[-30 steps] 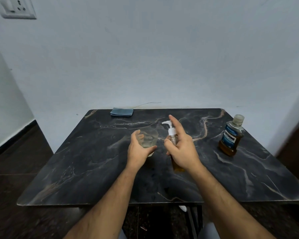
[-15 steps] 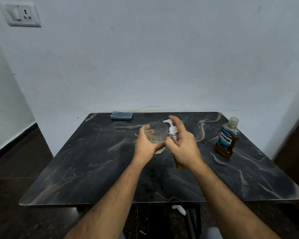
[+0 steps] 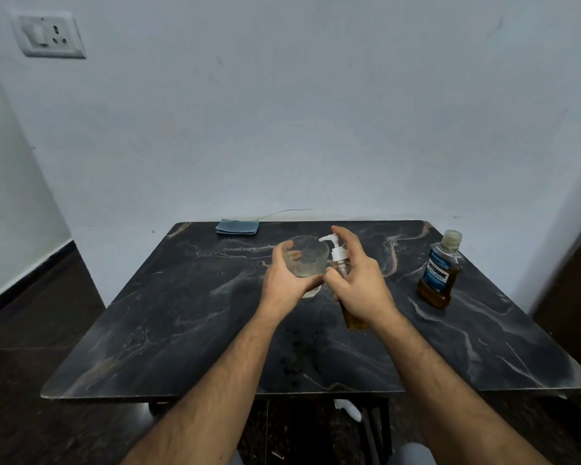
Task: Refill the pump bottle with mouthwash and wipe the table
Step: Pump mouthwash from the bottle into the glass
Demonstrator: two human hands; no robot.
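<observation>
My right hand [image 3: 361, 285] grips a slim pump bottle [image 3: 338, 255] holding amber liquid, with the index finger raised over its white pump head. The nozzle points left into a clear glass [image 3: 305, 260], which my left hand [image 3: 284, 285] holds tilted just above the dark marble table [image 3: 182, 313]. A little liquid sits in the bottom of the glass. A mouthwash bottle [image 3: 439, 271] with a blue label and a clear cap stands upright at the right of the table. A folded blue cloth [image 3: 237, 227] lies at the far edge.
Small drops or specks mark the table surface in front of my hands [image 3: 294, 357]. A white wall stands right behind the table, with a socket plate [image 3: 49, 35] high on the left. Dark floor surrounds the table.
My left hand lifted the glass and brought it close against the pump nozzle. My right index finger has come down closer to the pump head.
</observation>
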